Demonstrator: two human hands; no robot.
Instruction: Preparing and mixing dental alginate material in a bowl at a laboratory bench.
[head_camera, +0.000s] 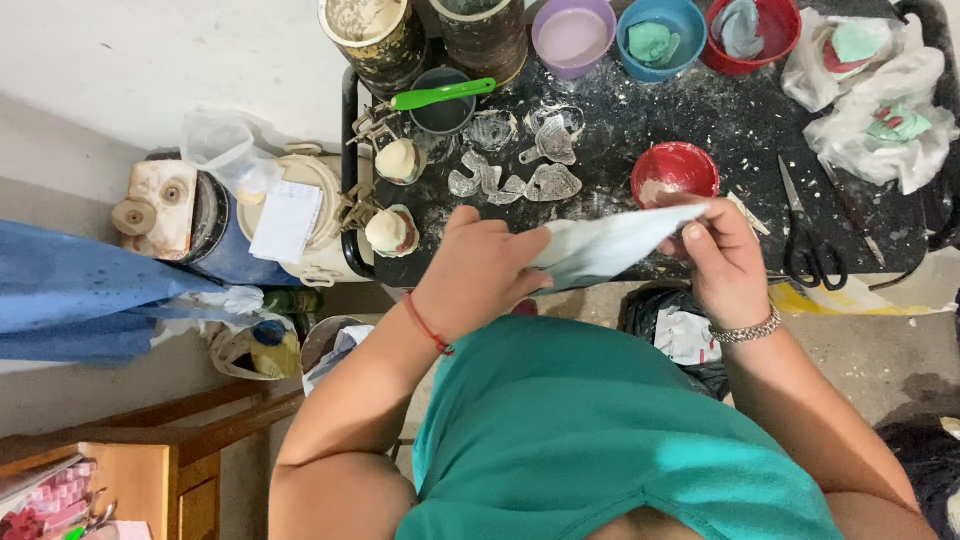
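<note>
Both my hands hold a pale blue-white bag or folded sheet above the near edge of a dark, powder-dusted table. My left hand, a red cord on its wrist, grips the bag's left end. Pinching the right corner between thumb and fingers is my right hand, which wears a metal bracelet. Just beyond the bag sits a red bowl with white residue.
Metal dental trays and two plaster casts lie on the table's left. Purple, blue and red bowls line the back. Scissors and plastic bags lie right. A black bin bag sits below the table.
</note>
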